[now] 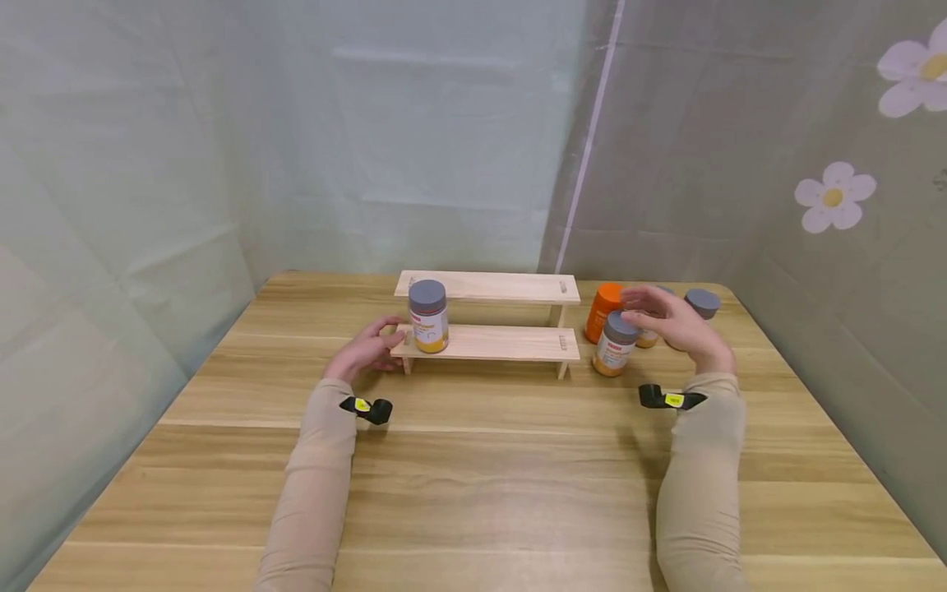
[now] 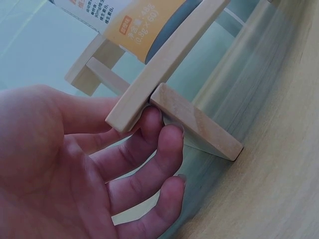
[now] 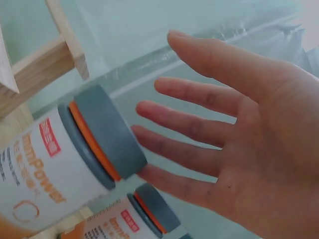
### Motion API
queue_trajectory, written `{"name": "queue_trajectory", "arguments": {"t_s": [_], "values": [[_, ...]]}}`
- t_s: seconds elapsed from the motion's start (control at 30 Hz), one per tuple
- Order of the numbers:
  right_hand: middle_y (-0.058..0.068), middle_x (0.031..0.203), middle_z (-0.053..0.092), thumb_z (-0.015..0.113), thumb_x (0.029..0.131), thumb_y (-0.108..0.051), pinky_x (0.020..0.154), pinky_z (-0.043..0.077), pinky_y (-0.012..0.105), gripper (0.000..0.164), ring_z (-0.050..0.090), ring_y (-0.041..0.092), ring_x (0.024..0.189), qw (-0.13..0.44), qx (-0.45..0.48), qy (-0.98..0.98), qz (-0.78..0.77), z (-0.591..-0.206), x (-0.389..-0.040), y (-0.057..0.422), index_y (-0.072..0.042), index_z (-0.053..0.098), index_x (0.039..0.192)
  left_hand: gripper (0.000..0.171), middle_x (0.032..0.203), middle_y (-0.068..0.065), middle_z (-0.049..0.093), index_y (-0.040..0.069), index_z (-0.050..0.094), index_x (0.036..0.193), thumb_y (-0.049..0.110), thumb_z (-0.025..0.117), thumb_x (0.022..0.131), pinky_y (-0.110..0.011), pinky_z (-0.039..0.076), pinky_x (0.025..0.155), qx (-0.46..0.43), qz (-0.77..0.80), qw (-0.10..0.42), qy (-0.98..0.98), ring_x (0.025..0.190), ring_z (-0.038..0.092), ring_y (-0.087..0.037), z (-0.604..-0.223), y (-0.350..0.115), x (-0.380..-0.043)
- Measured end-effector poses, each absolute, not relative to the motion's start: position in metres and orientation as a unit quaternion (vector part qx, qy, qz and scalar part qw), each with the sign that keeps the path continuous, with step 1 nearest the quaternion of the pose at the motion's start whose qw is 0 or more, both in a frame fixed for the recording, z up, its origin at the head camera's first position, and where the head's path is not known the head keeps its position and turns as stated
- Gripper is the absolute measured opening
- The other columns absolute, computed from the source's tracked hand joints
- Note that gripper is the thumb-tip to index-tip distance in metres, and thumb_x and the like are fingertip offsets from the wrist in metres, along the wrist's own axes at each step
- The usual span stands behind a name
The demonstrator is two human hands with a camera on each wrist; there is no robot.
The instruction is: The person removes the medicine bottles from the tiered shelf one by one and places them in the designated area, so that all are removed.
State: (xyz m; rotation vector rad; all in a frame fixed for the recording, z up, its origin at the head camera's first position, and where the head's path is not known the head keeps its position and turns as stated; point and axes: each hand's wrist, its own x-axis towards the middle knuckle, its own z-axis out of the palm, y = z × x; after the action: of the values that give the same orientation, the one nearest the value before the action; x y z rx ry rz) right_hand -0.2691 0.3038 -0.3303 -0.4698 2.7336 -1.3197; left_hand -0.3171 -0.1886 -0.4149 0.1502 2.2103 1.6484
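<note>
My left hand (image 1: 367, 349) grips the left end of a two-tier wooden shelf (image 1: 503, 342), at its lower board; in the left wrist view its fingers curl under the board (image 2: 164, 67) beside the leg. A supplement jar with a grey lid and a white and yellow label (image 1: 429, 322) stands upright on that tier's left end. Over the group of jars to the right, my right hand (image 1: 679, 326) has its fingers spread and holds nothing. Nearest to it is a similar grey-lidded jar (image 3: 42, 169), standing on the table beside the shelf.
Behind that jar stand an orange bottle (image 1: 602, 316) and two more grey-lidded jars, one at the far right (image 1: 701, 303) and one partly hidden by my right hand. The shelf's upper tier (image 1: 488, 285) rises behind the lower one. Curtains (image 1: 459, 148) enclose the wooden table (image 1: 481, 485).
</note>
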Motion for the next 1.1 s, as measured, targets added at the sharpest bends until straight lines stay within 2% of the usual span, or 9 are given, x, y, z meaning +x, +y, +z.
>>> {"name": "queue_trajectory", "arguments": {"t_s": [0.13, 0.33, 0.43, 0.57, 0.7, 0.8, 0.9, 1.1], "values": [[0.017, 0.139, 0.051, 0.059, 0.097, -0.030, 0.089, 0.043, 0.015, 0.048, 0.050, 0.034, 0.127, 0.004, -0.157, 0.892, -0.423, -0.327, -0.270, 0.294, -0.005, 0.048, 0.136, 0.052, 0.084, 0.005, 0.063, 0.006, 0.022, 0.148, 0.025, 0.043, 0.104, -0.027, 0.050, 0.069, 0.056, 0.585, 0.187, 0.787, 0.069, 0.063, -0.008, -0.415, -0.188, -0.317], [0.017, 0.134, 0.056, 0.059, 0.097, -0.031, 0.094, 0.047, 0.032, 0.045, 0.055, 0.032, 0.123, -0.022, -0.147, 0.890, -0.431, -0.325, -0.272, 0.280, -0.005, 0.052, 0.133, 0.052, 0.082, 0.006, 0.062, 0.006, 0.023, 0.148, 0.026, 0.043, 0.104, -0.027, 0.050, 0.067, 0.053, 0.582, 0.185, 0.790, 0.069, 0.063, -0.009, -0.415, -0.189, -0.317], [0.018, 0.132, 0.057, 0.058, 0.098, -0.031, 0.094, 0.047, 0.027, 0.042, 0.058, 0.026, 0.118, -0.043, -0.149, 0.884, -0.440, -0.325, -0.274, 0.275, -0.005, 0.053, 0.131, 0.053, 0.083, 0.006, 0.062, 0.007, 0.024, 0.149, 0.026, 0.043, 0.104, -0.026, 0.050, 0.067, 0.049, 0.579, 0.185, 0.792, 0.069, 0.063, -0.009, -0.415, -0.188, -0.317], [0.018, 0.130, 0.059, 0.057, 0.098, -0.029, 0.090, 0.046, 0.016, 0.039, 0.059, 0.011, 0.109, -0.072, -0.148, 0.874, -0.458, -0.325, -0.276, 0.267, -0.007, 0.054, 0.130, 0.052, 0.082, 0.005, 0.062, 0.007, 0.025, 0.148, 0.027, 0.043, 0.104, -0.026, 0.050, 0.067, 0.050, 0.574, 0.184, 0.796, 0.069, 0.063, -0.008, -0.413, -0.188, -0.316], [0.014, 0.129, 0.060, 0.058, 0.098, -0.030, 0.089, 0.045, 0.014, 0.037, 0.057, -0.001, 0.104, -0.088, -0.134, 0.863, -0.479, -0.324, -0.277, 0.260, -0.012, 0.055, 0.130, 0.052, 0.083, 0.004, 0.063, 0.006, 0.024, 0.148, 0.026, 0.043, 0.104, -0.026, 0.051, 0.066, 0.057, 0.569, 0.180, 0.800, 0.069, 0.063, -0.007, -0.412, -0.187, -0.315], [0.015, 0.128, 0.059, 0.058, 0.098, -0.029, 0.090, 0.045, 0.014, 0.038, 0.057, -0.001, 0.104, -0.093, -0.137, 0.853, -0.494, -0.324, -0.277, 0.256, -0.011, 0.054, 0.131, 0.052, 0.088, 0.001, 0.063, 0.006, 0.025, 0.148, 0.026, 0.043, 0.104, -0.026, 0.051, 0.066, 0.056, 0.569, 0.178, 0.801, 0.069, 0.063, -0.008, -0.412, -0.187, -0.315], [0.017, 0.127, 0.058, 0.057, 0.099, -0.026, 0.090, 0.045, 0.013, 0.038, 0.059, 0.007, 0.107, -0.092, -0.150, 0.845, -0.506, -0.324, -0.278, 0.254, -0.008, 0.052, 0.132, 0.051, 0.093, -0.001, 0.061, 0.007, 0.025, 0.148, 0.026, 0.043, 0.104, -0.027, 0.051, 0.066, 0.051, 0.571, 0.179, 0.799, 0.070, 0.063, -0.009, -0.413, -0.186, -0.315], [0.019, 0.127, 0.058, 0.057, 0.099, -0.026, 0.091, 0.045, 0.012, 0.039, 0.060, 0.012, 0.108, -0.082, -0.156, 0.835, -0.521, -0.325, -0.281, 0.249, -0.008, 0.052, 0.133, 0.051, 0.103, -0.009, 0.057, 0.007, 0.024, 0.148, 0.026, 0.043, 0.104, -0.027, 0.051, 0.068, 0.050, 0.570, 0.179, 0.800, 0.071, 0.063, -0.009, -0.414, -0.183, -0.317]]}}
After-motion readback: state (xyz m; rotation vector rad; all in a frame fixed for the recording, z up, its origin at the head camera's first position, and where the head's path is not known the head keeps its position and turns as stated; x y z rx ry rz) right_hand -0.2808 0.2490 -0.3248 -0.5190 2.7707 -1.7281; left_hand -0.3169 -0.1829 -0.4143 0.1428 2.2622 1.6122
